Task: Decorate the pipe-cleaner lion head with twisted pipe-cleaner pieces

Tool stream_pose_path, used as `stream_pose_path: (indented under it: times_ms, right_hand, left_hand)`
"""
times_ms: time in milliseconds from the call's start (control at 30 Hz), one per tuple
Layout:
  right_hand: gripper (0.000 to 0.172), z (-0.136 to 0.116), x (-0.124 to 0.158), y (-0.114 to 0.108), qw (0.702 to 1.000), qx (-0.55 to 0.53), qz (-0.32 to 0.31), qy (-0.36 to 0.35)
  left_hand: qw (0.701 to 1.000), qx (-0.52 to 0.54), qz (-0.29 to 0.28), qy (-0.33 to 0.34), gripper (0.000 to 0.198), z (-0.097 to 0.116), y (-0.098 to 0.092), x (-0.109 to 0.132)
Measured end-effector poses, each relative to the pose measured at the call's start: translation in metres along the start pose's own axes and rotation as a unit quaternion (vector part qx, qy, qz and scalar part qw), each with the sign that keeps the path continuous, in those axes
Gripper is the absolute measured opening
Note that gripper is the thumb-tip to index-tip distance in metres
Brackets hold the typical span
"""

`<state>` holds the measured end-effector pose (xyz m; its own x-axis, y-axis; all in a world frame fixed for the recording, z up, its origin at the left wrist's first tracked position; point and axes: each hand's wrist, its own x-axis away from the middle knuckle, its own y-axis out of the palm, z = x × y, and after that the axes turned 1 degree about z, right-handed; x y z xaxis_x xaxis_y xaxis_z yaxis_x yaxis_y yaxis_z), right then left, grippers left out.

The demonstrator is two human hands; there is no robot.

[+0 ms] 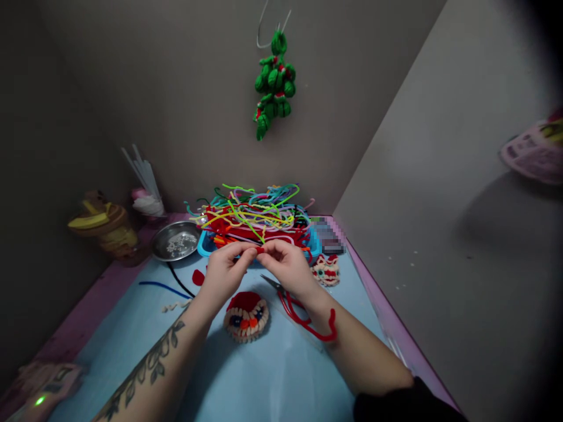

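My left hand (pixel 231 266) and my right hand (pixel 288 265) meet above the middle of the table, fingertips pinched on a small red pipe-cleaner piece (pixel 260 250). Most of that piece is hidden by the fingers. Below them on the blue mat (pixel 264 381) lies a round fuzzy face (pixel 246 316) with a red top, dark blue eyes and an orange middle. Scissors (pixel 271 282) with red handles rest partly under my right hand. A bent red pipe cleaner (pixel 328 335) shows by my right wrist. A cream and red fuzzy piece (pixel 326 271) lies to the right.
Behind my hands, a blue basket (pixel 204 245) overflows with colourful pipe cleaners (pixel 259 211). A metal bowl (pixel 176 240) holds small pale bits. Glue sticks (pixel 143 170) stand at the back left. A green fuzzy ornament (pixel 275 85) hangs on the wall. Blue wire (pixel 162 286) lies left.
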<state>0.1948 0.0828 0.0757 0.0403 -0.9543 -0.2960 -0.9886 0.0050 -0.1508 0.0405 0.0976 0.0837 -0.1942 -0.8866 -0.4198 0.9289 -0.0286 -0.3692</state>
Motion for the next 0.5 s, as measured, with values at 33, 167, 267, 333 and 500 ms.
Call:
stream_pose_path:
  times_ms: [33,167,267,333,500]
  right_hand:
    - [0.014,-0.0006,0.0007,-0.0002,1.0,0.013,0.004,-0.01]
    - [0.013,-0.0028,0.0037,-0.0019,0.996,0.058,0.015,-0.063]
    - [0.013,-0.0044,0.0049,-0.0035,0.994,0.066,0.017,-0.085]
    - [0.013,-0.005,0.0047,-0.004,0.995,0.06,0.018,-0.081]
    - [0.011,-0.0034,0.0032,-0.0028,0.998,0.026,0.03,-0.05]
  left_hand:
    - [1.0,0.002,-0.002,0.002,0.019,0.0005,0.0,0.0001]
    - [1.0,0.0,-0.023,0.006,0.024,0.0025,0.0,0.0007]
    - [0.999,0.008,-0.042,0.009,0.023,0.0029,0.0002,0.001]
    - [0.999,0.013,-0.03,0.015,0.022,0.0021,0.0003,0.0013]
    - [0.999,0.035,-0.002,0.005,0.017,-0.0004,0.001,0.0019]
